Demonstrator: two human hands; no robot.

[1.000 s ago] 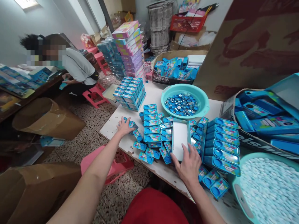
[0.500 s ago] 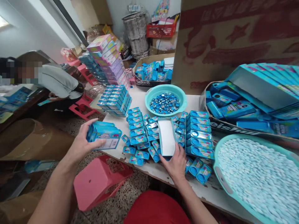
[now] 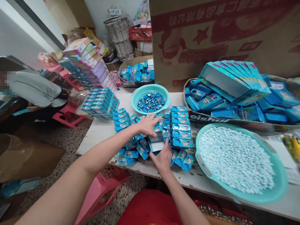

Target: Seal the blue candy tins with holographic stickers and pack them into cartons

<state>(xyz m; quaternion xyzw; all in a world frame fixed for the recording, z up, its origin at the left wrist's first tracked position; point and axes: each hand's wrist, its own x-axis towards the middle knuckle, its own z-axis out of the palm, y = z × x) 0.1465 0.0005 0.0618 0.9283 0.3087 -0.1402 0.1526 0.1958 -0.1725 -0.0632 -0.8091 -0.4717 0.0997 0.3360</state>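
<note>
My left hand [image 3: 148,125] reaches across the table, its fingers curved over a small group of printed blue candy packs [image 3: 156,133]. These packs sit at the far end of an open blue display box [image 3: 157,146] with a white inside. The box's near end is still bare white. My right hand [image 3: 162,157] grips that near end, thumb and fingers on opposite sides. Blue candy tins [image 3: 142,151] with round recesses lie loose around the box. Tins also stand in neat stacks, a left stack [image 3: 121,120] and a right stack [image 3: 181,126].
Behind is a turquoise basin [image 3: 134,101] of small round metallic pieces. A larger basin [image 3: 280,187] of pale blue candies stands right. A carton [image 3: 194,117] holds blue packs and flat display boxes. Packed boxes [image 3: 99,103] sit left. A co-worker [image 3: 35,87] and pink stool [image 3: 100,190] are left.
My left hand has swung right from beyond the table's left edge, bringing the packs into the display box. My right hand keeps its hold on the box. The view has turned right.
</note>
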